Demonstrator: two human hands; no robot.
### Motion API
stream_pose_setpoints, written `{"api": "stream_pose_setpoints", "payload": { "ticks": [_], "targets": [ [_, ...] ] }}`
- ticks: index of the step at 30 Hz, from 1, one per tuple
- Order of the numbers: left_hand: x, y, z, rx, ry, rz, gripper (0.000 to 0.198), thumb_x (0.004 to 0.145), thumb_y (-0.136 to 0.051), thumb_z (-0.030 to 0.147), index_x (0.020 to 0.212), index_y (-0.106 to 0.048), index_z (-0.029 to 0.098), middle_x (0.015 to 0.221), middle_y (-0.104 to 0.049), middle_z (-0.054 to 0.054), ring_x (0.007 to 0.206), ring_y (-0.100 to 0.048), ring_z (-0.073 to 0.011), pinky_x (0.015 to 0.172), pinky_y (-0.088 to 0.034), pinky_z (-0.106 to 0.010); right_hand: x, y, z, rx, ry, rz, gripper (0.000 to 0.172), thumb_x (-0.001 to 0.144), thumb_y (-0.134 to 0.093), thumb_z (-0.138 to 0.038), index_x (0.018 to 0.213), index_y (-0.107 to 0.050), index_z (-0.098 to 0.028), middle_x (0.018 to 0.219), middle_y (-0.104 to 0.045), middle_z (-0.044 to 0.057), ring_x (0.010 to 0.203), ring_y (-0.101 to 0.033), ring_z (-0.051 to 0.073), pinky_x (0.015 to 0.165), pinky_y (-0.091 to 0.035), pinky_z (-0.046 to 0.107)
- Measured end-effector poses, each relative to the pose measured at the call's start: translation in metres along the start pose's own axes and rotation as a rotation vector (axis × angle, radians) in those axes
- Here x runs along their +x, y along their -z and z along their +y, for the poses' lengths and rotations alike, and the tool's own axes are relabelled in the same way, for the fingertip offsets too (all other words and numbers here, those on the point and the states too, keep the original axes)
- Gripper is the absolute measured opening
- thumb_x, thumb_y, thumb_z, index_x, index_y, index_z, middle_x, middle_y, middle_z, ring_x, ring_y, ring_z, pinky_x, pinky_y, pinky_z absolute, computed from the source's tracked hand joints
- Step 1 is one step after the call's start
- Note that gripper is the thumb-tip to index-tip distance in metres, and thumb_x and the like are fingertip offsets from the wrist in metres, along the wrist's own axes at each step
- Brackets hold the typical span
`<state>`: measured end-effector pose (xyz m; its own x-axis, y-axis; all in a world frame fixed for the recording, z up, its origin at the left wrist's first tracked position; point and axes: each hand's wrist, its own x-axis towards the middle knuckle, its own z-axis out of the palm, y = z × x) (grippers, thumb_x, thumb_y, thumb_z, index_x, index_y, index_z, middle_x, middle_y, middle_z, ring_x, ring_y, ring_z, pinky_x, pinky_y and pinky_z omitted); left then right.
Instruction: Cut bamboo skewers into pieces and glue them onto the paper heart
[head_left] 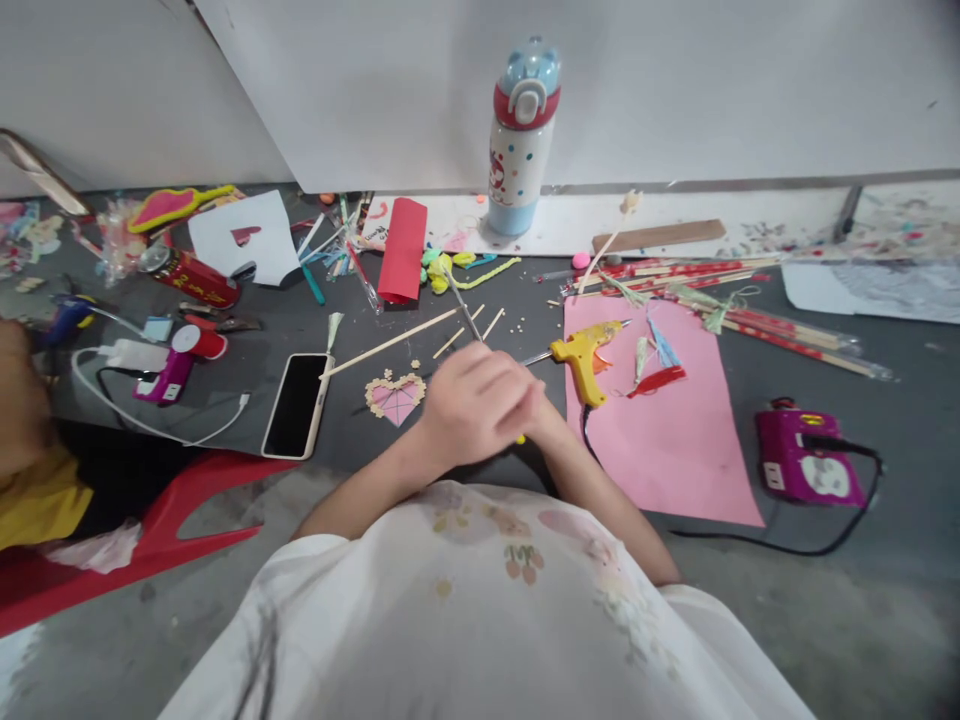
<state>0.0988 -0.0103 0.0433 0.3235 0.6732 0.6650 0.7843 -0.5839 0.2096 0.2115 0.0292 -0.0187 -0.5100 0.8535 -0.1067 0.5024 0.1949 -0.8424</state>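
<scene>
My left hand (pixel 476 405) is closed, its fingers folded over my right hand (pixel 534 395), which is mostly hidden behind it. A slim metal blade-like tool (pixel 461 298) runs out beyond my knuckles, and a small yellow part shows below my hands. Whether I grip this tool is hidden. Left of my hands lies a pink paper heart (pixel 397 402) with dark lines across it and small pale wooden pieces along its edge. To the right, a yellow hot glue gun (pixel 581 352) rests on pink paper (pixel 660 440), a glue stick poking from its back.
A phone (pixel 298 405), thin wooden sticks (pixel 394 342) and a red paper piece (pixel 403 250) lie around. A bottle (pixel 523 150) stands at the back by the white panel. A purple box (pixel 810 458) with a black cord is at right. Another person's arm (pixel 22 400) shows at left.
</scene>
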Motion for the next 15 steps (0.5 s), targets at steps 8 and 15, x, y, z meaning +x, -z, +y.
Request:
{"api": "stream_pose_setpoints", "payload": {
  "ticks": [8, 15],
  "targets": [
    [-0.019, 0.022, -0.052, 0.412, 0.325, 0.075, 0.015, 0.088, -0.046, 0.023, 0.094, -0.06, 0.018, 0.092, -0.066, -0.008, 0.088, -0.058, -0.0192, 0.081, -0.043, -0.034, 0.007, -0.002, -0.009, -0.037, -0.093, -0.055, 0.033, 0.082, -0.044, -0.055, 0.082, -0.045, -0.022, 0.075, -0.062, 0.002, 0.063, -0.054, 0.017, 0.057, -0.036, 0.026],
    [-0.031, 0.017, -0.067, 0.315, 0.264, -0.111, 0.023, 0.091, -0.044, 0.024, 0.105, -0.062, 0.018, 0.093, -0.07, -0.007, 0.086, -0.063, -0.0169, 0.078, -0.048, -0.028, 0.003, -0.001, -0.01, -0.067, -0.006, -0.004, 0.034, 0.083, -0.044, -0.056, 0.086, -0.045, -0.021, 0.077, -0.061, 0.002, 0.064, -0.057, 0.017, 0.058, -0.034, 0.026]
  ]
}}
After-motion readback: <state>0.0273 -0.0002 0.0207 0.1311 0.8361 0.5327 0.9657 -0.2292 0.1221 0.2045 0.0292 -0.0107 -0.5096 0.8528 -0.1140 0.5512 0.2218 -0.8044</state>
